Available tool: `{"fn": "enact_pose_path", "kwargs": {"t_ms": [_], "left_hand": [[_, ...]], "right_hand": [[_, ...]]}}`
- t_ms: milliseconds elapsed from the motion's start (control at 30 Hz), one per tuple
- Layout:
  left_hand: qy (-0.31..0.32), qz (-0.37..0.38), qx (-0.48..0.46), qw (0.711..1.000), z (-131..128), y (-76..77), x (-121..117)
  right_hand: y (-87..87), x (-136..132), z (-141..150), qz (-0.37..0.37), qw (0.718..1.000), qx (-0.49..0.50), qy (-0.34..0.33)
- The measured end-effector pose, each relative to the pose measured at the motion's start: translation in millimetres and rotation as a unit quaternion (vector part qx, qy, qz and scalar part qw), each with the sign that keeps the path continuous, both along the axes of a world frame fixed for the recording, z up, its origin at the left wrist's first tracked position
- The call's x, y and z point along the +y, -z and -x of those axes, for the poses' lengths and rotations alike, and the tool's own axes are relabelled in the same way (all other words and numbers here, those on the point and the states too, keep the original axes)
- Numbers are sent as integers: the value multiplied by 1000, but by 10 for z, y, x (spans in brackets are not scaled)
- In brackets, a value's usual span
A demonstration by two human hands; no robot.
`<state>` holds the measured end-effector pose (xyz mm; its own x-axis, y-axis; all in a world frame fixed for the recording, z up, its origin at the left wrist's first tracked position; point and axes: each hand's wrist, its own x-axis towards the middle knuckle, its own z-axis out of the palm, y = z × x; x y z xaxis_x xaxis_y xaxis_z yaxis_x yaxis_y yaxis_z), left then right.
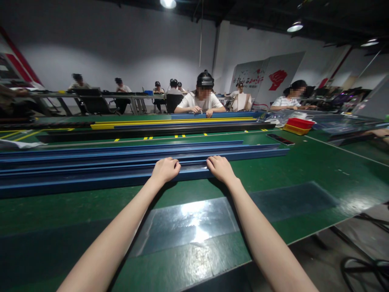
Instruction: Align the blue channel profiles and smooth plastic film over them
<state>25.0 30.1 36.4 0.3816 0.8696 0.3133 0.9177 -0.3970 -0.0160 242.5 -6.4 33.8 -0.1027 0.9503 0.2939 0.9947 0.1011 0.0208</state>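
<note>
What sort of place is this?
Probably a workshop or assembly room: long blue channels lie on a big green worktable, and several people sit about the room.

A plain grey-white wall [152,52] stretched along the far side beneath a dark ceiling [258,12], where round white lamps [295,26] glowed. A pale square pillar [223,46] stood right of centre, and farther right a whitish panel [291,71] bore a red fist emblem [277,80]. At far left, a black-backed office chair [92,101] stood by a long grey table [139,96]. A broad green-topped table [288,174] spanned the near scene; grey floor [322,265] showed at near right.
</note>
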Motion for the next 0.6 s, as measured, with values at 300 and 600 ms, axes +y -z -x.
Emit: {"fn": "enact_pose_path", "kwargs": {"t_ms": [300,600], "left_hand": [[-6,32,39,999,-137,-94,18],[65,-13,5,998,-223,-102,-65]], "right_hand": [[28,-4,27,-3,1000,9,4],[33,-24,56,5,1000,16,16]]}}
